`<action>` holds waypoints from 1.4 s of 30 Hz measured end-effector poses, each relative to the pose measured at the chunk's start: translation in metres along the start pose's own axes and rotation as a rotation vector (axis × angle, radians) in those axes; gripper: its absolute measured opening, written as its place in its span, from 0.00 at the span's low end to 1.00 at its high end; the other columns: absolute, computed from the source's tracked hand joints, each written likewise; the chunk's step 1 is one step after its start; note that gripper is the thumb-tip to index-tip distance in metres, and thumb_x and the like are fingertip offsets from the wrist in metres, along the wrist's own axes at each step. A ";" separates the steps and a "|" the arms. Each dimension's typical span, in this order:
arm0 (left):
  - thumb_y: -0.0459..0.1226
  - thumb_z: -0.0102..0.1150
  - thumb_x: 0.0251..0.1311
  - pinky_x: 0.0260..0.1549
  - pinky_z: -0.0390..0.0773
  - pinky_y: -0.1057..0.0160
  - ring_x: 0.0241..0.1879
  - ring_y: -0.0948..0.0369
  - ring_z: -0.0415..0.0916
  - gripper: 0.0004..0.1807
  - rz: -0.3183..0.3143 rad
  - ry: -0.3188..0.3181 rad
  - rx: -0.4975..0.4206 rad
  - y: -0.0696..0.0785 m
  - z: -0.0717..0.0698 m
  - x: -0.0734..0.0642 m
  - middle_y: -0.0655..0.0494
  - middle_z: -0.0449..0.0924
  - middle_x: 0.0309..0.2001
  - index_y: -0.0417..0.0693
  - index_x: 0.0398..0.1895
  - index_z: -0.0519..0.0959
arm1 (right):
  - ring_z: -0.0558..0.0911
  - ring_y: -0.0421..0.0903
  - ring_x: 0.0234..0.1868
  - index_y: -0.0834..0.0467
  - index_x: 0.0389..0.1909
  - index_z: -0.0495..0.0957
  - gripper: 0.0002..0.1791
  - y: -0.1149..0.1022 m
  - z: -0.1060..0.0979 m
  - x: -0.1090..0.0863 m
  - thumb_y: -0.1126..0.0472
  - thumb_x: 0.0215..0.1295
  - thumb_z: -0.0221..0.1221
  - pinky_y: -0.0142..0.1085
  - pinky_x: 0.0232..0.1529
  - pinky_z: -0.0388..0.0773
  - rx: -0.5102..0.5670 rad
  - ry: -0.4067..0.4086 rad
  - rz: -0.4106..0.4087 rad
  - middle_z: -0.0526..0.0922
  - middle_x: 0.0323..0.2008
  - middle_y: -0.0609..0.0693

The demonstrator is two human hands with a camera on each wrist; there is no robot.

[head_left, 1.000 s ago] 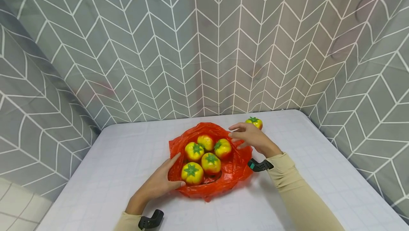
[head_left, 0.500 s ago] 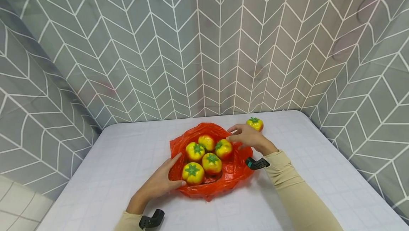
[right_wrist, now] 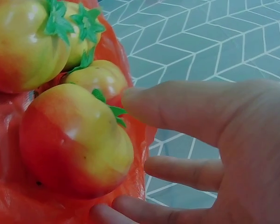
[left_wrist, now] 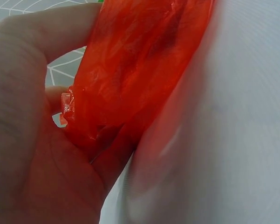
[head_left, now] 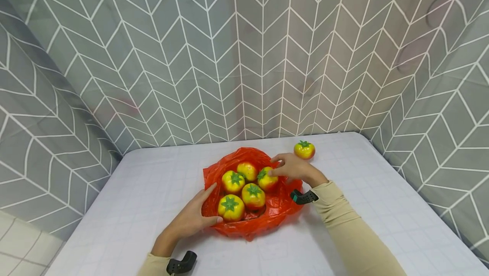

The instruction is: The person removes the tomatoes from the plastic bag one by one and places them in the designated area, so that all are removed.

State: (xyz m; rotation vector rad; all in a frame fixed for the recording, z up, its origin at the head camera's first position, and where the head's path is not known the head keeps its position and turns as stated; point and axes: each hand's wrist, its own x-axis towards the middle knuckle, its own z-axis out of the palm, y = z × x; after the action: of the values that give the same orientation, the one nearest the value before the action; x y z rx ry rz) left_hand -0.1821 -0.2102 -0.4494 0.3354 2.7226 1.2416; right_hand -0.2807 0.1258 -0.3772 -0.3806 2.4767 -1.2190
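Observation:
A red plastic bag (head_left: 275,216) lies spread with its mouth wide, several glossy yellow-red persimmons (head_left: 231,207) with green leaf caps inside. At its left rim, my left hand (head_left: 191,216) holds the bag; in the left wrist view the thumb and fingers lie around the red film (left_wrist: 140,70). My right hand (head_left: 296,167) reaches over the right rim with its fingers spread around the rightmost persimmon (head_left: 268,179). In the right wrist view one fingertip is right at the leaves of that persimmon (right_wrist: 74,144), and other fingertips lie close to its side.
One more persimmon (head_left: 304,150) sits outside the bag, behind my right hand near the far table edge. A white cloth covers the table (head_left: 153,174). Grey patterned curtains (head_left: 244,55) stand behind it and at both sides.
My right hand has moved down and left from beside the far persimmon to the rightmost one in the bag, uncovering the outer one. The left hand has stayed at the rim.

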 end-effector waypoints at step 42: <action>0.53 0.74 0.48 0.67 0.56 0.32 0.74 0.43 0.53 0.56 0.010 -0.002 0.019 -0.001 0.000 0.000 0.45 0.54 0.76 0.56 0.80 0.55 | 0.78 0.50 0.46 0.60 0.66 0.73 0.38 0.011 0.006 0.005 0.48 0.57 0.72 0.43 0.42 0.82 -0.074 -0.063 -0.003 0.78 0.56 0.55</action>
State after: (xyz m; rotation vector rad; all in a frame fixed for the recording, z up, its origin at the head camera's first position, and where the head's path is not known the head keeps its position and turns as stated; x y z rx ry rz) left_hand -0.1818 -0.2109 -0.4500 0.3529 2.7363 1.2185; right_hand -0.2840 0.1264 -0.3907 -0.4352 2.4728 -1.1018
